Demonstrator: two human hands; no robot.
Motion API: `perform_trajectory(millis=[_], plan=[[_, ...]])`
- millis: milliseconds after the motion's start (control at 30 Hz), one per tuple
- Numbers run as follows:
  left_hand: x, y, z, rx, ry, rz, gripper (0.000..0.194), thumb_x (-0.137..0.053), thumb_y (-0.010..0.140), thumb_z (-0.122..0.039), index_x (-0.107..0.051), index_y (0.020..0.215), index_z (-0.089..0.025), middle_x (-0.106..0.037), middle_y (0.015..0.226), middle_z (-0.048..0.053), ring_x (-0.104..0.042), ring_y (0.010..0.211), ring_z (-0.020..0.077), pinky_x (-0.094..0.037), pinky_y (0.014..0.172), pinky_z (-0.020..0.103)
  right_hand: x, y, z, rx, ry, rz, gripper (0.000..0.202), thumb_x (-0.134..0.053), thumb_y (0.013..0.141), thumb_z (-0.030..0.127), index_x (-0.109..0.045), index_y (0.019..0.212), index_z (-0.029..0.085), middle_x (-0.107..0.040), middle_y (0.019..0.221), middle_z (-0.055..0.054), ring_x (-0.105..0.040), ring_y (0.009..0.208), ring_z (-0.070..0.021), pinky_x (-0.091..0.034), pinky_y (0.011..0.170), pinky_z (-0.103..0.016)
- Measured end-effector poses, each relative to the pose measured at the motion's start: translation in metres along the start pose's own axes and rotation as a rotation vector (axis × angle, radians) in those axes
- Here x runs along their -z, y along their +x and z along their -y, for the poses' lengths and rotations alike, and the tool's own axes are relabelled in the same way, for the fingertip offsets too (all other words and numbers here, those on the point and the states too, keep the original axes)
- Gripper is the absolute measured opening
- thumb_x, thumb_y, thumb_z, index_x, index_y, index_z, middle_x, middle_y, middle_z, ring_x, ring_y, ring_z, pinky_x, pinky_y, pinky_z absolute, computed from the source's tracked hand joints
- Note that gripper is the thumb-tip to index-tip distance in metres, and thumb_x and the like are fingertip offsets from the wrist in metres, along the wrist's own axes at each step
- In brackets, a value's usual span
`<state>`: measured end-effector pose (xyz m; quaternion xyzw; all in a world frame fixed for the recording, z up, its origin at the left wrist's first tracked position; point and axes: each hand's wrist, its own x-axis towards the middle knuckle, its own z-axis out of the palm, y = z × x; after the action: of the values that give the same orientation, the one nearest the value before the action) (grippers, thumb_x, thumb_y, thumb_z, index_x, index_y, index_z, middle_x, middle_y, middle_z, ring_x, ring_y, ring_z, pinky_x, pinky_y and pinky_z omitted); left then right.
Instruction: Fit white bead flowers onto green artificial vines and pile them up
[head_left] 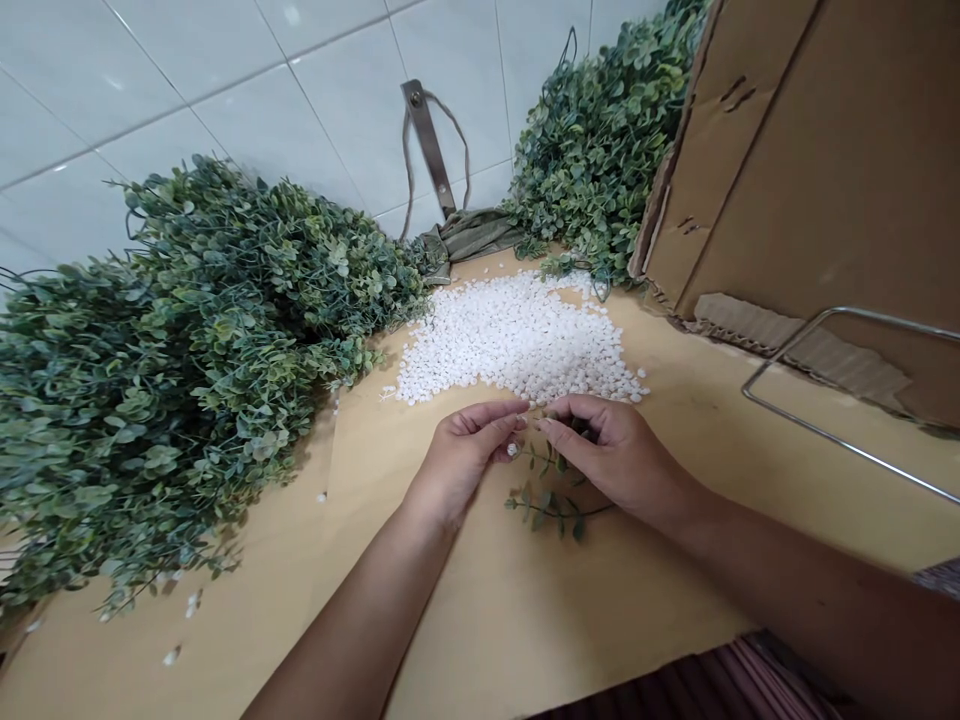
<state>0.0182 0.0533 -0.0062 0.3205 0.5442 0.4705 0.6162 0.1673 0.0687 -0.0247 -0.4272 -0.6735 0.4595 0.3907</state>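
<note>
Two hands meet near the middle of the bench (375,580), their fingertips nearly touching. Your right hand (600,432) is closed on a leafy sprig (555,508), thumb and forefinger pinching at its thin stem, while the leafy ends hang out below your palm, just above or on the bench; you cannot tell which. Your left hand (486,432) is drawn together too, with a white bead (512,450) at its curled fingers; whether the thumb and forefinger tips pinch another piece is too small to tell. The sprig looks very light, with a springy stem and soft leaves that should bend rather than break, so take it by the bare stem close to where you work, since leaves would likely fold or pull loose under a hard grip. The bead looks hard, smooth and light, probably apt to skid away, so hold it across its sides with your fingertips, lightly. Just beyond your fingers spreads a pile of beads (510,335), loose enough to scatter if a knuckle brushes it. Farther out, a big heap of greenery (210,330) lies on your left and another bushy heap (600,150) behind the pile, near the cardboard box (825,180) on your right, with a bent wire frame (780,355) before it.
</note>
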Motion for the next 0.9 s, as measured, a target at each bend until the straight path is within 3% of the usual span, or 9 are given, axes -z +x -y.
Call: perform_trajectory(millis=[300, 600, 900], plan=[[-0.0017, 0.0013, 0.0017, -0.007, -0.108, 0.048, 0.025, -0.082, 0.047, -0.021, -0.072, 0.069, -0.013, -0.067, 0.058, 0.002, -0.058, 0.055, 0.0087, -0.045, 0.056, 0.019, -0.0016, -0.0016, 0.0005, 0.017, 0.052, 0.027, 0.016, -0.049, 0.078, 0.027, -0.058, 0.072, 0.016, -0.063, 0.07, -0.004, -0.057, 0.07, -0.017, -0.044, 0.06, -0.026], [-0.0019, 0.001, 0.0011, -0.035, -0.108, 0.089, 0.025, -0.085, 0.044, -0.021, -0.071, 0.064, -0.013, -0.067, 0.054, 0.0, -0.058, 0.052, 0.0064, -0.044, 0.053, 0.015, -0.0012, -0.004, 0.0003, 0.058, 0.08, -0.005, 0.013, -0.052, 0.076, 0.022, -0.059, 0.068, 0.015, -0.055, 0.059, 0.003, -0.048, 0.054, -0.0083, -0.039, 0.049, -0.018], [-0.0028, 0.0009, 0.0011, -0.02, -0.105, 0.103, 0.024, -0.084, 0.044, -0.019, -0.071, 0.063, -0.014, -0.068, 0.054, 0.0, -0.058, 0.051, 0.0061, -0.045, 0.052, 0.015, -0.0005, -0.0049, -0.0001, 0.077, 0.068, -0.021, 0.014, -0.051, 0.077, 0.02, -0.058, 0.067, 0.015, -0.054, 0.057, 0.004, -0.046, 0.052, -0.0072, -0.035, 0.047, -0.018]])
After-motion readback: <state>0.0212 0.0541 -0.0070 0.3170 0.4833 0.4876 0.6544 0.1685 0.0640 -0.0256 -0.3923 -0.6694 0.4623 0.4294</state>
